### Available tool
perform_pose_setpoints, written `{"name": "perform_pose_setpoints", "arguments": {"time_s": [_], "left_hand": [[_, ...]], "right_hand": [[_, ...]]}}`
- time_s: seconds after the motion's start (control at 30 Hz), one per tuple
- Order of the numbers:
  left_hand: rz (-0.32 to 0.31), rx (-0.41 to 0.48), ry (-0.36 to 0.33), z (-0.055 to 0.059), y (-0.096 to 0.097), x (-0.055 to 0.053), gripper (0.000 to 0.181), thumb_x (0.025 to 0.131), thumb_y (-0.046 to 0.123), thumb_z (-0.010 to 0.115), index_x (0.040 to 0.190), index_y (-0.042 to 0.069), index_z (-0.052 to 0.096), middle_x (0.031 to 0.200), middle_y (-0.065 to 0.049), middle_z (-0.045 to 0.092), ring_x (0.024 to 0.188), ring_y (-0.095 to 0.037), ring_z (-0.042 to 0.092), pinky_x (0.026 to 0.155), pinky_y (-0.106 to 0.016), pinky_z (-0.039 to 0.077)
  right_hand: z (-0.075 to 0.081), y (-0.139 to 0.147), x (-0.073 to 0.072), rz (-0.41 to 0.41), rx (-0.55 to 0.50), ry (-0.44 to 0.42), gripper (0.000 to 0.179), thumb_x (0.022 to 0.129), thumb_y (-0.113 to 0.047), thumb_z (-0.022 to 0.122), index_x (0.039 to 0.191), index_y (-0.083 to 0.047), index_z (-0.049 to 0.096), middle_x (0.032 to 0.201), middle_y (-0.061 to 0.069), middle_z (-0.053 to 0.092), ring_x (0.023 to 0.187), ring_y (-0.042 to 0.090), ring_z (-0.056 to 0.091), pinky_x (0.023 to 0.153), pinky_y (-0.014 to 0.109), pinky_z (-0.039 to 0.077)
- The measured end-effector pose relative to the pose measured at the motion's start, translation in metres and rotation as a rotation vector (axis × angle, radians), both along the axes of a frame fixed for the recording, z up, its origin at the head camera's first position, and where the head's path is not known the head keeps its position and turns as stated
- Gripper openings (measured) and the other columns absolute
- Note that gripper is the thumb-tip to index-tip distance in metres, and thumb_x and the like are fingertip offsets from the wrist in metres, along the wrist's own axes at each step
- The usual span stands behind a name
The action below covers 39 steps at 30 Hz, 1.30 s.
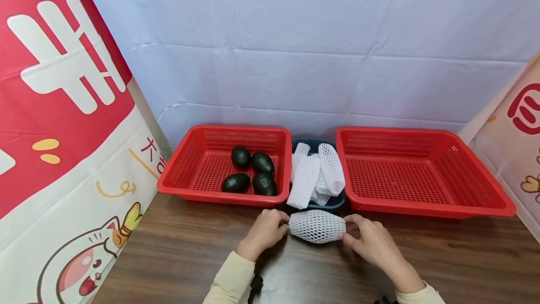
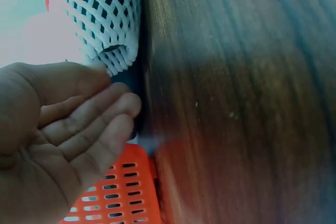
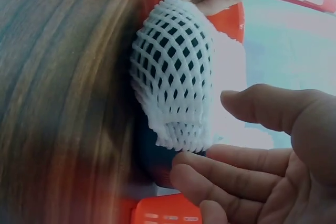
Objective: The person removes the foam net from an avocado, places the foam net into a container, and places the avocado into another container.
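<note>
Above the wooden table, a white foam net sleeve [image 1: 317, 226] lies lengthwise between both hands, bulging round a dark avocado that shows through its mesh. My left hand [image 1: 266, 229] pinches the sleeve's left end between thumb and fingers, as the right wrist view also shows. At the other end is my right hand [image 1: 373, 240]; its fingertips touch the sleeve's rim, while its thumb [image 3: 247, 103] stands apart from the mesh. In the left wrist view, the near end of the sleeve [image 2: 105, 14] gapes slightly beside the thumb.
Several bare avocados [image 1: 263, 183] lie in the left red basket [image 1: 223, 197]. A dark blue bin [image 1: 314, 143] piled with foam sleeves [image 1: 304, 179] stands between it and the right red basket [image 1: 426, 208]. A pale cloth [image 1: 295, 60] hangs behind; printed banners [image 1: 63, 121] flank the table.
</note>
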<state>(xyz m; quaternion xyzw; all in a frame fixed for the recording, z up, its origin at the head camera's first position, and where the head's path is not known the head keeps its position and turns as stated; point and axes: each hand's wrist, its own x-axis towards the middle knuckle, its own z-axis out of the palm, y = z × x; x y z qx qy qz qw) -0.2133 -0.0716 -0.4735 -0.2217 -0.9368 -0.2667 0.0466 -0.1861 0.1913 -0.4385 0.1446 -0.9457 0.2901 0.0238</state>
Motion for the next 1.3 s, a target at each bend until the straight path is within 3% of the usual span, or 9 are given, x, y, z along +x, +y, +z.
{"name": "perform_pose_setpoints", "arguments": {"time_s": [0.13,0.23,0.47,0.7,0.87,1.07,1.3], "left_hand": [[-0.003,0.025,0.068,0.000,0.001,-0.001,0.010,0.079,0.008,0.071,0.086,0.013,0.076,0.080,0.003,0.069,0.073,-0.012,0.063,0.063,-0.024,0.048],[-0.011,0.051,0.082,0.001,0.003,-0.001,0.012,0.077,0.008,0.072,0.086,0.013,0.076,0.081,0.004,0.069,0.074,-0.012,0.063,0.065,-0.024,0.048],[-0.037,0.116,0.038,0.001,0.006,-0.001,0.017,0.074,0.005,0.074,0.091,0.010,0.075,0.087,0.003,0.069,0.083,-0.006,0.062,0.072,-0.020,0.047],[-0.073,0.199,-0.022,0.001,0.009,-0.002,0.022,0.070,0.000,0.072,0.091,0.006,0.074,0.085,-0.001,0.068,0.072,-0.002,0.060,0.063,-0.014,0.045],[-0.118,0.160,0.013,0.000,0.014,-0.003,0.018,0.066,0.002,0.073,0.083,0.009,0.071,0.081,0.000,0.066,0.072,-0.006,0.057,0.065,-0.013,0.042],[-0.171,0.129,0.039,0.001,0.019,-0.005,0.019,0.061,0.002,0.075,0.068,0.010,0.059,0.066,0.000,0.057,0.060,-0.004,0.042,0.055,-0.014,0.032],[-0.208,0.098,0.042,0.000,0.027,-0.005,0.024,0.061,0.004,0.077,0.077,0.013,0.062,0.072,0.004,0.058,0.063,-0.006,0.045,0.058,-0.013,0.034]], "right_hand": [[-0.005,0.002,-0.003,0.002,-0.035,-0.010,0.032,0.075,-0.013,0.075,0.102,0.001,0.066,0.076,-0.001,0.067,0.069,0.013,0.063,0.064,0.036,0.049],[-0.008,0.003,-0.005,0.026,-0.064,-0.014,0.030,0.074,-0.008,0.074,0.102,0.002,0.066,0.076,0.000,0.067,0.068,0.012,0.063,0.062,0.031,0.050],[-0.012,0.004,-0.007,0.021,-0.104,-0.055,0.027,0.074,-0.004,0.074,0.100,0.001,0.067,0.076,0.001,0.066,0.064,0.008,0.061,0.058,0.026,0.049],[-0.016,0.004,-0.007,0.017,-0.146,-0.047,0.019,0.075,-0.003,0.074,0.093,-0.004,0.070,0.075,0.000,0.067,0.062,0.006,0.060,0.055,0.024,0.048],[-0.020,0.005,-0.006,0.008,-0.121,0.010,0.015,0.074,-0.005,0.076,0.088,-0.008,0.073,0.077,-0.001,0.067,0.062,0.004,0.057,0.057,0.025,0.046],[-0.022,0.004,-0.006,-0.003,-0.081,0.052,0.015,0.073,-0.006,0.076,0.088,-0.009,0.074,0.086,0.003,0.068,0.067,0.009,0.055,0.062,0.029,0.046],[-0.024,0.002,-0.007,0.013,-0.065,0.084,0.014,0.073,-0.006,0.075,0.086,-0.010,0.074,0.086,0.001,0.069,0.078,0.014,0.061,0.068,0.034,0.048]]}}
